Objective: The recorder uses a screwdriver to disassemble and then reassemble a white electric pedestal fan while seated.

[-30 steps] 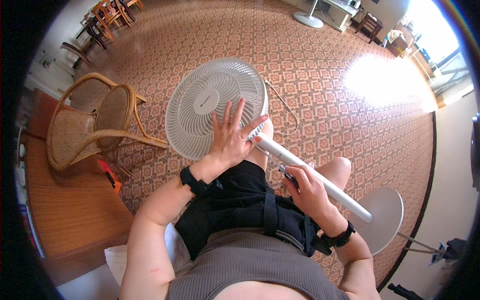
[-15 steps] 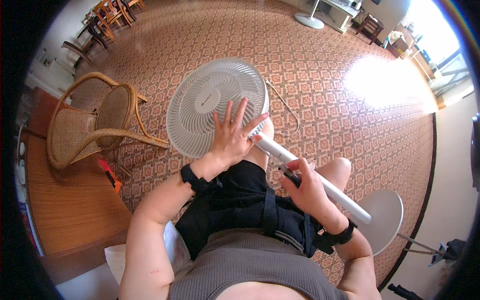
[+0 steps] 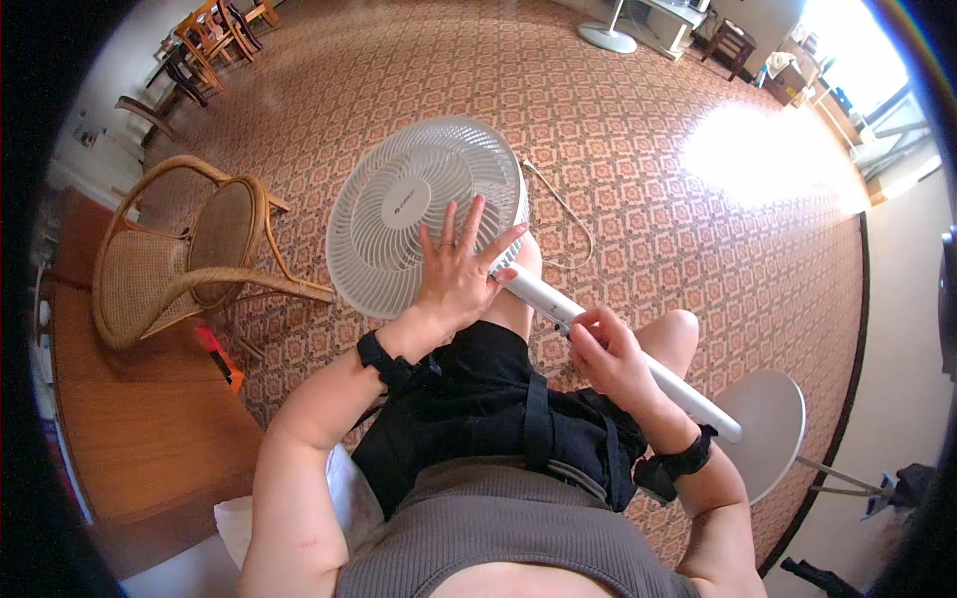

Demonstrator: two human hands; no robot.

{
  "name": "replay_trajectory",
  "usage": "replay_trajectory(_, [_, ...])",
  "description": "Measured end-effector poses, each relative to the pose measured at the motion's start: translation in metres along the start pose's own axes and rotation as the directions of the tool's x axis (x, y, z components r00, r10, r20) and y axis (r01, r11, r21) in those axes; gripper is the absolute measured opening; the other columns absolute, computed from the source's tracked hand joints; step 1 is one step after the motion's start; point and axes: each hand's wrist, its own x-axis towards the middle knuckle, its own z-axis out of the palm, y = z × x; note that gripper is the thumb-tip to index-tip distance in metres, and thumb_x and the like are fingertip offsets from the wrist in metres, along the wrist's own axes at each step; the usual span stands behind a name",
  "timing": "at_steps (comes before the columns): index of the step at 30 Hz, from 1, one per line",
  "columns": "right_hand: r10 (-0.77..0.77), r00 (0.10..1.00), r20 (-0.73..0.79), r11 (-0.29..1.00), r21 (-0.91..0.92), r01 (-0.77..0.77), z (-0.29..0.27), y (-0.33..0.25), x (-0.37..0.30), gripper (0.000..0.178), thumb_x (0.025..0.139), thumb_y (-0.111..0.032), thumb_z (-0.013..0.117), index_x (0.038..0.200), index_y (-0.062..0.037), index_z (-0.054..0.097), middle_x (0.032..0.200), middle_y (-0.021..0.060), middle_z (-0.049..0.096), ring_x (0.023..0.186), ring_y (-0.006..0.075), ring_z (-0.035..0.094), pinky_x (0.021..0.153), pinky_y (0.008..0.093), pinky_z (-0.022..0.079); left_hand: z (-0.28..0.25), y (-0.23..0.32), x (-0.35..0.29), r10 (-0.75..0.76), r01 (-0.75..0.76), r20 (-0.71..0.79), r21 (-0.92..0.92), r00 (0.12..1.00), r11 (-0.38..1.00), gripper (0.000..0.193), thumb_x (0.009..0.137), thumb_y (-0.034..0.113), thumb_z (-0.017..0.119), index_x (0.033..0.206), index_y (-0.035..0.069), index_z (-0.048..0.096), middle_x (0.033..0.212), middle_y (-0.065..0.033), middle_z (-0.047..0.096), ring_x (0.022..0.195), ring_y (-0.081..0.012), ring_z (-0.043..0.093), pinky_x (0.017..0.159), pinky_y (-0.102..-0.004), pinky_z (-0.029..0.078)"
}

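Observation:
A white standing fan (image 3: 384, 224) lies tilted across my legs, its round grille to the left and its pole (image 3: 693, 397) slanting down to the right. At the pole's lower end is the round white base (image 3: 766, 429). Spread fingers of my left hand (image 3: 454, 279) rest on the grille's lower right edge, the thumb beside the top of the pole. My right hand (image 3: 610, 357) is at the pole's middle, thumb and fingertips pinched together against its side. Whatever those fingertips hold, if anything, is hidden.
A rattan armchair (image 3: 150, 269) stands at the left beside a brown wooden tabletop (image 3: 150, 419) with an orange-and-black object (image 3: 221, 361) at its edge. The fan's white cord (image 3: 563, 204) loops on the patterned tile floor (image 3: 638, 179). Metal stand legs (image 3: 847, 476) are at lower right.
My right hand has turned and its fingers have drawn together; the dark object seen in it before no longer shows. My left hand keeps its place on the grille.

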Motion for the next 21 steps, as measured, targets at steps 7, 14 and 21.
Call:
replay_trajectory(7, [-0.762,0.542,0.353,0.046,-0.806,0.59,-0.007,0.012,0.001,0.017,0.089,-0.008,0.062,0.102,-0.0029,0.053,0.078,0.0131,0.058,0.059,0.0248,0.06,0.048,0.0349,0.045,-0.001,0.006,0.002,-0.012,0.011,-0.016,-0.029,1.0,1.0,0.053,0.092,0.057,0.044,0.143,0.045,0.033,0.157,-0.0145,0.012,0.141,-0.0477,0.013,0.102,-0.076,0.012])
replay_trajectory(14, [-0.333,0.942,-0.045,0.907,-0.287,0.307,-0.017,0.013,0.013,0.014,0.094,-0.012,0.056,0.104,-0.005,0.049,0.071,0.0041,0.053,0.06,0.0159,0.056,0.048,0.0256,0.043,0.001,0.002,0.004,-0.025,0.025,0.008,0.007,1.0,1.0,0.053,0.092,0.056,0.045,0.142,0.046,0.033,0.157,-0.0141,0.012,0.141,-0.0469,0.013,0.103,-0.0756,0.013])
replay_trajectory(21, [-0.707,0.582,0.401,-0.035,-0.842,0.538,-0.019,-0.005,0.0,0.027,0.087,-0.009,0.065,0.109,-0.0021,0.052,0.08,0.0049,0.06,0.068,0.01,0.059,0.053,0.0265,0.046,-0.005,0.007,0.002,-0.011,0.011,0.002,0.003,1.0,1.0,0.053,0.093,0.055,0.044,0.143,0.047,0.03,0.156,-0.016,0.013,0.14,-0.0486,0.014,0.101,-0.0775,0.015])
